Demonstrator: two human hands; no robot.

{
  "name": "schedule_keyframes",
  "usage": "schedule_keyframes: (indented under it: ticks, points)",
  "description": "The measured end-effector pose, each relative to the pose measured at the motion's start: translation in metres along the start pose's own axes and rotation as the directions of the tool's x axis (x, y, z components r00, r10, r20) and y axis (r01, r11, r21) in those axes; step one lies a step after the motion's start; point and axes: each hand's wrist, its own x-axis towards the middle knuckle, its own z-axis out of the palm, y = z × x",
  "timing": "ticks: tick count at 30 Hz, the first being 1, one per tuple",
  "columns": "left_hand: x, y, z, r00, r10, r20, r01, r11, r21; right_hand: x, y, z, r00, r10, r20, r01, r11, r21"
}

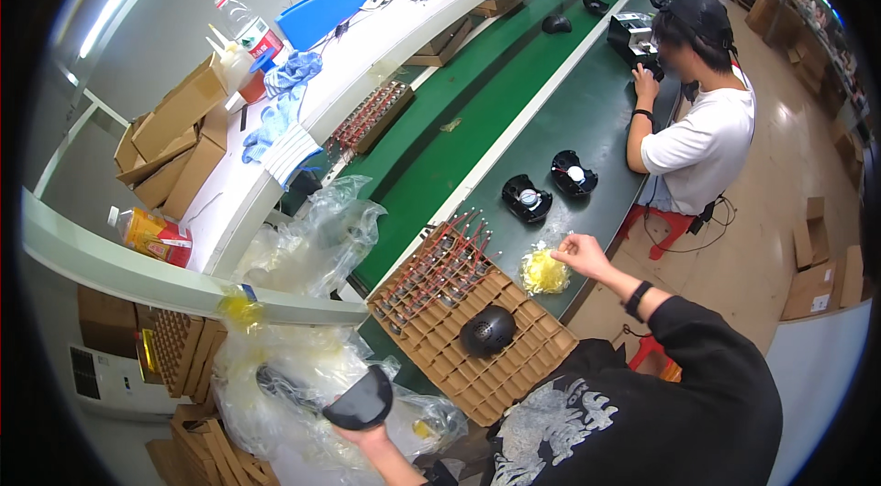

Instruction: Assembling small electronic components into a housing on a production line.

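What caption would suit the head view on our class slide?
By a green conveyor, the left hand holds a black shell while the right hand is at a pile of yellow pieces.

A loose black top (707, 385) with a pale grey print (555, 426) (rather ragged-edged), plus a black wristband (638, 300).

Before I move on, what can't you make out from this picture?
In the head view:
Right hand: whether its fingertips pinch a bit from the yellow pile is too small to tell.
Left hand: some fingers are hidden by the black shell it holds.
Tray: the slots under the dome are hidden by it.
Co-worker's piece: partly hidden by their hand.
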Motion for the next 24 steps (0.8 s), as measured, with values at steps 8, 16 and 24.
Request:
schedule_keyframes:
  ticks: [8, 16, 24]
  points:
    - [-0.019, -0.087, 0.03, 0.933, -0.349, 0.082, 0.337, 0.932, 0.131, 0.012, 0.037, 0.052, 0.995, 0.02, -0.093, -0.057, 0.908, -0.415]
    - [-0.017, -0.129, 0.043, 0.861, -0.451, 0.235, 0.457, 0.889, 0.029, -0.014, -0.064, 0.032, 0.825, -0.536, 0.178, 0.562, 0.812, -0.159]
    - [-0.027, -0.163, 0.054, 0.803, -0.487, 0.343, 0.509, 0.86, 0.031, -0.039, -0.154, 0.062, 0.575, -0.592, 0.564, 0.668, 0.738, 0.095]
